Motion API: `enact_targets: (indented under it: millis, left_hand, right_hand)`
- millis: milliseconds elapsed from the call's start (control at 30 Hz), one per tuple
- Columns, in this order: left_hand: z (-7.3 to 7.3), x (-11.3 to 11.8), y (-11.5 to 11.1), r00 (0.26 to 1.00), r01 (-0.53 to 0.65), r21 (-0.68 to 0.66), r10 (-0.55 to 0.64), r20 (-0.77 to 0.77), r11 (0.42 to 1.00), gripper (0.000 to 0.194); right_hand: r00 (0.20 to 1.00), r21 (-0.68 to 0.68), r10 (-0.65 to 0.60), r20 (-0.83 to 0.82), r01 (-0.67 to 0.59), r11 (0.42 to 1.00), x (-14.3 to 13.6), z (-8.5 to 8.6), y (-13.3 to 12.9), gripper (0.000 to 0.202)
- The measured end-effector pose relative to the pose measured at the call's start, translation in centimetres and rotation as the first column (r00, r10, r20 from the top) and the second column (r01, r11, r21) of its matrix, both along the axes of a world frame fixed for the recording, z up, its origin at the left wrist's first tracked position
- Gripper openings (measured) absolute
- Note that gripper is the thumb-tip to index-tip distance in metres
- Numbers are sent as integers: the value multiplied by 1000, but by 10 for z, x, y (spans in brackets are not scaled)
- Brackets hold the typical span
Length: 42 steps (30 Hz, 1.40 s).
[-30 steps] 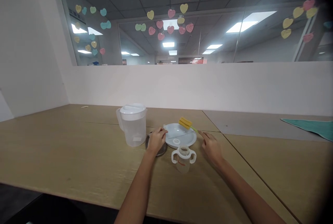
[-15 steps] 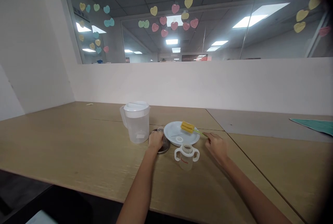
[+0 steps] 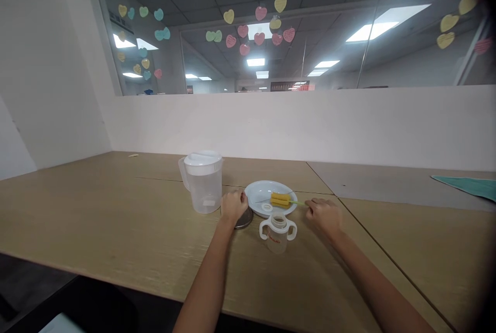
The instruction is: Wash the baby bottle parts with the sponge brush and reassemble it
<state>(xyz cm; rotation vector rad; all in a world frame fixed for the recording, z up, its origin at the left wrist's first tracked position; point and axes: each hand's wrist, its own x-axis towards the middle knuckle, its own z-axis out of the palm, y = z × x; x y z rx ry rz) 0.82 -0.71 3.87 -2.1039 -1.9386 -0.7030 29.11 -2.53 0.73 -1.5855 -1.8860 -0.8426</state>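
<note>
- The yellow sponge brush [image 3: 280,199] has its head over the white plate [image 3: 267,187]; whether they touch, you cannot tell.
- Your right hand [image 3: 324,215] has its fingers closed on the brush's thin green handle, just beyond the plate's right side.
- A small white ring [image 3: 263,207] lies in the plate, beside the sponge.
- The two-handled bottle [image 3: 277,240] stands upright and open-topped in front of the plate, nearer you.
- Your left hand [image 3: 232,206] is curled above the dark round dish [image 3: 245,221]; its grip is hidden.
- Left of that stands the lidded pitcher [image 3: 205,188].
</note>
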Motion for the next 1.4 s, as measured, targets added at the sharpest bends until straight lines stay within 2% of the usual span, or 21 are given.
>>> enact_targets:
  millis: [100, 200, 267, 400, 567, 800, 933, 1033, 1167, 1300, 1400]
  left_hand:
    - [0, 11, -4, 981, 193, 104, -192, -24, 976, 26]
    - [-6, 23, -6, 919, 389, 78, -382, -98, 918, 30]
    - [-9, 28, -6, 897, 438, 40, -433, -92, 898, 34]
    - [-13, 28, -3, 889, 455, 44, -452, -67, 889, 35]
    - [-11, 23, -4, 894, 441, 121, -447, 22, 889, 23]
    - [-9, 27, -3, 843, 413, 238, -468, 265, 879, 12]
    - [-7, 30, -3, 811, 400, 290, -483, 330, 869, 9]
    - [-4, 30, -7, 796, 394, 311, -490, 355, 865, 12]
    - [0, 25, -11, 816, 285, 332, -410, 408, 899, 20]
    - [-1, 14, -4, 837, 180, 356, -333, 434, 917, 27]
    - [-6, 6, 5, 885, 59, 272, -176, 431, 960, 28]
  right_hand:
    - [997, -20, 65, 47, -64, 998, -5, 1, -1, 26]
    - [991, -36, 126, 42, -125, 992, -10, 0, -2, 30]
    - [988, -35, 152, 15, -152, 988, -13, -1, -3, 32]
    - [986, -37, 161, -38, -163, 986, -15, -2, -4, 31]
    - [977, 5, 146, -159, -147, 989, -12, -4, -1, 32]
    - [931, 238, 280, -233, -224, 945, -8, -6, 0, 33]
    - [903, 290, 383, -194, -321, 902, -9, -4, -3, 34]
    - [912, 267, 375, -168, -324, 908, -9, -4, -2, 35]
    - [943, 201, 256, -212, -215, 956, -6, -5, 2, 37]
    - [956, 167, 200, -217, -165, 972, -4, -6, 3, 35]
    - [956, 158, 197, -216, -165, 974, -3, -6, 3, 35]
